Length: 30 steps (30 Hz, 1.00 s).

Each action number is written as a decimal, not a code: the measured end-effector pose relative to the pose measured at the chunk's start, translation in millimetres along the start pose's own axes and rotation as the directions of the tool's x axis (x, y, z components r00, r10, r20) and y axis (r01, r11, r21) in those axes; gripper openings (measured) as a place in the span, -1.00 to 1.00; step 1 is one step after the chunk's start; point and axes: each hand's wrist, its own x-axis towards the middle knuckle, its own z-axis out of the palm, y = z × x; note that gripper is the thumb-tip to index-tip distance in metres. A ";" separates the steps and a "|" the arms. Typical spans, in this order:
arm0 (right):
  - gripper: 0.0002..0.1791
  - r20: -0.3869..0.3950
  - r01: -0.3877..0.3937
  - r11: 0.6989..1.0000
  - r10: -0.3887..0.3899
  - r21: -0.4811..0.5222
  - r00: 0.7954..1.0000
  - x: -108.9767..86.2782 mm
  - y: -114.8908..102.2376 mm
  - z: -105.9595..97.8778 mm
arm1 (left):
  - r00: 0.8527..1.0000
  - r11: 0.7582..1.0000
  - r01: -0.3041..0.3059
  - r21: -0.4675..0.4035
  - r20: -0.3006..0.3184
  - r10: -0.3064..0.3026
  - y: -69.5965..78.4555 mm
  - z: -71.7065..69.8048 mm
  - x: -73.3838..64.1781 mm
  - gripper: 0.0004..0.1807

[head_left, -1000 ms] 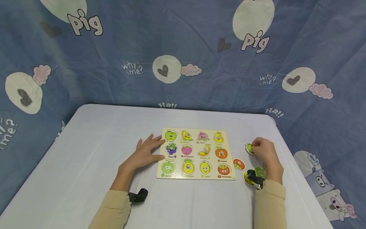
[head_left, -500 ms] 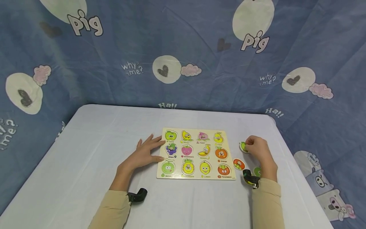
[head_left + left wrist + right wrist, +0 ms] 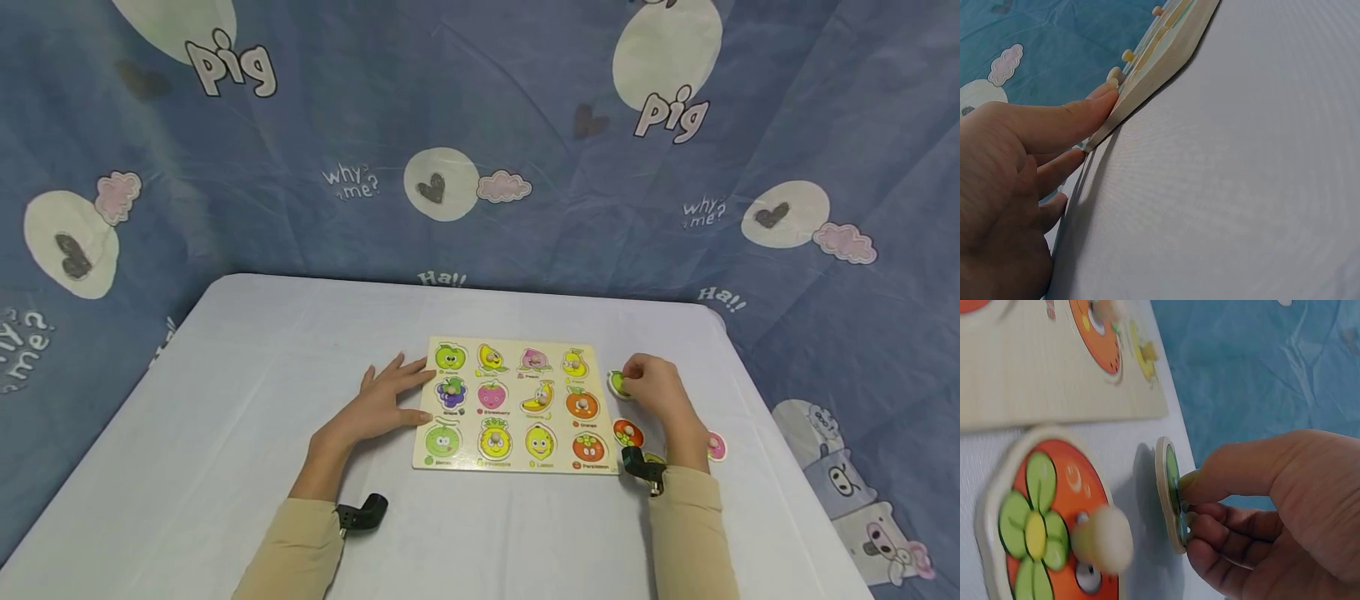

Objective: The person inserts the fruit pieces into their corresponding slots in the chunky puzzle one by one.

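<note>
My right hand (image 3: 660, 390) pinches a green fruit-shaped puzzle piece (image 3: 617, 384) between thumb and fingers, just right of the wooden fruit puzzle board (image 3: 564, 442). In the right wrist view the piece (image 3: 1169, 494) stands nearly on edge above the white cloth, its grip partly hidden by the fingers. My left hand (image 3: 384, 400) lies spread at the board's left edge, thumb and fingertips touching it; the left wrist view shows the thumb (image 3: 1079, 119) against that edge. Several board pictures carry knobbed pieces, among them the orange (image 3: 582, 405) and pineapple (image 3: 495, 440).
A red persimmon piece (image 3: 628, 432) with a knob lies beside the board's right edge. Near the right wrist, a yellow piece (image 3: 655, 458) is mostly hidden and a pink piece (image 3: 717, 446) shows on the far side. A blue printed curtain (image 3: 570, 233) hangs behind the table.
My right hand has moved left with the green piece, bringing it close to the board's right edge. The pink piece now shows beyond the right wrist. My left hand stays put.
</note>
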 end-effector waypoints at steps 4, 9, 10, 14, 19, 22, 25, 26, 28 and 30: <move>-0.85 0.008 0.010 1.000 -0.010 0.000 1.000 1.3 -7.1 4.4 | 1.000 1.000 0.001 0.006 -0.001 -0.001 -1.7 0.8 -0.3 -0.16; -0.87 0.012 0.038 0.999 -0.038 -0.001 0.999 3.7 -12.4 8.5 | 1.000 1.000 -0.003 0.002 -0.001 0.003 -3.5 1.5 0.2 -0.16; -0.87 0.010 0.044 0.999 -0.044 -0.003 0.999 3.9 -13.2 9.1 | 1.000 1.000 -0.004 0.002 0.001 0.004 -3.7 1.5 0.4 -0.16; -0.87 0.002 0.072 0.997 -0.072 -0.006 0.997 6.0 -16.4 11.7 | 1.000 1.000 -0.007 0.002 0.000 0.007 -4.0 1.5 0.6 -0.16; -0.86 -0.002 0.086 0.996 -0.086 0.002 0.996 9.4 -19.5 14.5 | 1.000 1.000 -0.006 -0.001 -0.003 0.006 -2.7 0.3 0.6 -0.16; -0.86 0.001 0.087 0.996 -0.087 0.008 0.996 10.4 -21.9 14.9 | 1.000 1.000 -0.006 -0.003 -0.004 0.006 -2.3 0.1 0.5 -0.16; -0.85 0.005 0.092 0.996 -0.092 0.012 0.996 10.5 -24.0 14.9 | 1.000 1.000 -0.006 -0.006 -0.003 0.006 -2.5 0.3 0.4 -0.16; -0.84 0.007 0.097 0.995 -0.097 0.015 0.995 10.5 -24.8 14.7 | 1.000 1.000 -0.008 -0.008 -0.003 0.008 -2.6 0.4 0.4 -0.16; -0.83 0.004 0.099 0.995 -0.100 0.019 0.995 10.1 -25.5 15.2 | 1.000 1.000 -0.011 -0.011 -0.003 0.011 -2.6 0.5 0.6 -0.16; -0.84 -0.002 0.114 0.993 -0.114 0.019 0.994 10.4 -26.2 16.1 | 1.000 1.000 -0.014 -0.010 -0.004 0.014 -2.7 0.6 0.8 -0.16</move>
